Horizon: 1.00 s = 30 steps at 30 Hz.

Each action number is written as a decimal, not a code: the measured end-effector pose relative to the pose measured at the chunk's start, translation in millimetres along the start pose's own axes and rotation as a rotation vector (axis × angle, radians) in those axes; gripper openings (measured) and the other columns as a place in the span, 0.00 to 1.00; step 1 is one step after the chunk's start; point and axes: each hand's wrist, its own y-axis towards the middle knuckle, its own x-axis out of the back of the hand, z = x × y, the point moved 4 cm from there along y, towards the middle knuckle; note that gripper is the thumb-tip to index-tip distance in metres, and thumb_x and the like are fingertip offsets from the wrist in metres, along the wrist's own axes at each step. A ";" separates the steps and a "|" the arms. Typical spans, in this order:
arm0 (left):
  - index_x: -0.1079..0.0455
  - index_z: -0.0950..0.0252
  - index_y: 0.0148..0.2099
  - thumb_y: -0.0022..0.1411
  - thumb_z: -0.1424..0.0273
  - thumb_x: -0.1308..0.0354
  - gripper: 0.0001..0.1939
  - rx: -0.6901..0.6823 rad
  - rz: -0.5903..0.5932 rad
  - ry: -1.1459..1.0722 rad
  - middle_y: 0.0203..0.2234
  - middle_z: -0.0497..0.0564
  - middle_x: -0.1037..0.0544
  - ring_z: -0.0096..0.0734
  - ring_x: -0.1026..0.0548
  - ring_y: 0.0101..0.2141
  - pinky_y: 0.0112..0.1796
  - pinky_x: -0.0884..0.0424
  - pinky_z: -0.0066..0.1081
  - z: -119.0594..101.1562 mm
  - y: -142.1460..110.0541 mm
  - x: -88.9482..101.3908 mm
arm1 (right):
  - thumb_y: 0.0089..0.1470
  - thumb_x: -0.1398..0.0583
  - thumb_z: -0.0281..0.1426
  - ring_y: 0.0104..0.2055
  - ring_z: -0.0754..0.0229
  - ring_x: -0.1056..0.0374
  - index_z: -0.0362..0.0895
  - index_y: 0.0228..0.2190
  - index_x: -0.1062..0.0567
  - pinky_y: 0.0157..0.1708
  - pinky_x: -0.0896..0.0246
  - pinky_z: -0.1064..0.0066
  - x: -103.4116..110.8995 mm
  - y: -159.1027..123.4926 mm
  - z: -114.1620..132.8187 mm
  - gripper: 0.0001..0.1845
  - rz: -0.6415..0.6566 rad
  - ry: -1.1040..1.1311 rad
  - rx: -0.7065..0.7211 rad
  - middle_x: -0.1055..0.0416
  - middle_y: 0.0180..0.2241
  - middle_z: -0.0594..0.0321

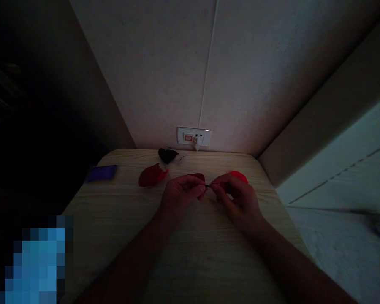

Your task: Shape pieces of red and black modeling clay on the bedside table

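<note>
Over the middle of the wooden table, my left hand [184, 191] and my right hand [236, 195] meet almost fingertip to fingertip. Both are closed in a pinch on a small thin dark piece [207, 185] stretched between them; its kind is too small to tell. Behind my left fingers shows part of a dark red piece [196, 175]. A bright red piece [240, 175] lies partly hidden behind my right hand. To the left of my hands rests a dark red, flat rounded piece [151, 175] with a ragged, brighter red end.
A black crumpled item [167, 155] lies near the table's back edge, beside a small clear scrap [180, 158]. At the left edge sits a purple packet [101, 173]. A wall socket [194, 137] with a white plug is behind the table [193, 253]. A pale cabinet stands right.
</note>
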 end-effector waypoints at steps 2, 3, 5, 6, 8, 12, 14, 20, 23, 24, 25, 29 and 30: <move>0.22 0.66 0.32 0.52 0.71 0.29 0.06 -0.008 -0.002 0.009 0.22 0.47 0.22 0.24 0.27 0.24 0.30 0.31 0.27 -0.8 -0.2 0.2 | 0.61 0.36 0.37 0.27 0.62 0.30 0.45 0.39 0.23 0.21 0.36 0.74 0.2 -0.1 -1.9 0.08 -0.019 0.028 -0.034 0.24 0.31 0.60; 0.22 0.66 0.32 0.51 0.71 0.29 0.06 -0.009 -0.001 0.018 0.22 0.47 0.22 0.24 0.27 0.24 0.29 0.31 0.26 -1.6 -0.4 0.0 | 0.60 0.35 0.37 0.27 0.62 0.30 0.45 0.40 0.22 0.21 0.36 0.74 0.1 0.3 -2.3 0.09 -0.018 0.029 -0.041 0.24 0.32 0.59; 0.22 0.66 0.31 0.50 0.72 0.28 0.07 -0.010 -0.006 0.037 0.23 0.47 0.21 0.24 0.26 0.25 0.29 0.30 0.26 -3.6 -0.9 -0.8 | 0.59 0.34 0.37 0.27 0.61 0.30 0.46 0.40 0.21 0.20 0.37 0.74 -0.6 1.6 -2.1 0.09 0.005 0.009 -0.045 0.23 0.32 0.59; 0.21 0.66 0.31 0.49 0.72 0.28 0.07 -0.008 -0.009 0.043 0.23 0.48 0.21 0.24 0.26 0.25 0.29 0.30 0.26 -4.4 -1.1 -1.3 | 0.59 0.34 0.36 0.27 0.62 0.30 0.45 0.39 0.21 0.20 0.37 0.74 -1.0 2.4 -1.4 0.09 0.022 -0.006 -0.039 0.23 0.32 0.59; 0.21 0.66 0.31 0.48 0.72 0.27 0.07 -0.004 -0.019 0.051 0.25 0.49 0.19 0.25 0.25 0.26 0.30 0.29 0.26 -5.7 -1.2 -1.8 | 0.60 0.36 0.35 0.26 0.62 0.30 0.45 0.37 0.20 0.21 0.37 0.74 -1.0 3.8 1.0 0.07 0.044 -0.035 -0.010 0.24 0.30 0.60; 0.21 0.66 0.31 0.48 0.72 0.27 0.07 -0.006 -0.029 0.060 0.25 0.49 0.19 0.25 0.25 0.26 0.30 0.29 0.26 -5.0 -1.0 -1.3 | 0.62 0.37 0.33 0.26 0.63 0.32 0.44 0.36 0.21 0.22 0.39 0.73 0.1 4.5 4.9 0.06 0.052 -0.065 0.051 0.26 0.29 0.61; 0.21 0.66 0.31 0.49 0.72 0.27 0.07 -0.009 -0.019 0.046 0.24 0.48 0.20 0.24 0.26 0.25 0.30 0.29 0.25 -3.5 -0.7 -1.1 | 0.62 0.38 0.33 0.26 0.63 0.32 0.44 0.35 0.21 0.23 0.39 0.73 0.5 4.2 4.2 0.06 0.047 -0.075 0.050 0.26 0.29 0.61; 0.19 0.65 0.34 0.48 0.72 0.27 0.09 0.012 0.001 -0.035 0.29 0.50 0.18 0.25 0.24 0.26 0.28 0.29 0.25 -1.5 -0.7 -3.0 | 0.64 0.39 0.37 0.26 0.62 0.32 0.44 0.34 0.23 0.24 0.38 0.72 0.0 3.1 -1.0 0.10 0.043 -0.051 -0.019 0.27 0.28 0.62; 0.19 0.65 0.34 0.47 0.72 0.26 0.09 0.013 0.004 0.008 0.29 0.50 0.18 0.25 0.24 0.27 0.29 0.28 0.25 -4.0 -1.6 -4.6 | 0.64 0.39 0.37 0.26 0.62 0.32 0.44 0.34 0.23 0.24 0.38 0.72 -0.6 2.4 -1.5 0.10 0.059 -0.048 -0.021 0.27 0.28 0.62; 0.18 0.65 0.34 0.47 0.72 0.27 0.09 0.008 0.006 0.026 0.28 0.50 0.18 0.24 0.24 0.26 0.29 0.28 0.25 -4.9 -1.8 -5.0 | 0.64 0.39 0.37 0.27 0.62 0.32 0.44 0.35 0.23 0.24 0.38 0.72 -0.7 2.3 -1.3 0.10 0.065 -0.047 -0.018 0.27 0.28 0.61; 0.18 0.65 0.34 0.48 0.72 0.27 0.08 0.002 0.006 0.042 0.27 0.49 0.18 0.24 0.24 0.25 0.28 0.28 0.25 -5.7 -2.0 -5.3 | 0.64 0.39 0.37 0.27 0.62 0.32 0.44 0.35 0.23 0.24 0.38 0.72 -0.8 2.2 -1.1 0.10 0.070 -0.046 -0.016 0.27 0.28 0.61; 0.19 0.65 0.32 0.48 0.72 0.28 0.06 -0.020 -0.005 0.052 0.24 0.48 0.19 0.23 0.26 0.23 0.27 0.29 0.25 -6.2 -1.9 -4.9 | 0.64 0.39 0.37 0.26 0.62 0.33 0.44 0.34 0.23 0.22 0.39 0.73 -1.1 2.5 0.0 0.10 0.074 -0.030 -0.038 0.28 0.26 0.62; 0.19 0.65 0.32 0.48 0.72 0.28 0.06 -0.022 -0.009 0.048 0.24 0.48 0.19 0.23 0.26 0.23 0.27 0.29 0.25 -5.9 -1.7 -4.4 | 0.64 0.40 0.37 0.25 0.63 0.33 0.44 0.34 0.23 0.22 0.40 0.73 -1.1 2.6 0.3 0.11 0.068 -0.017 -0.044 0.29 0.26 0.63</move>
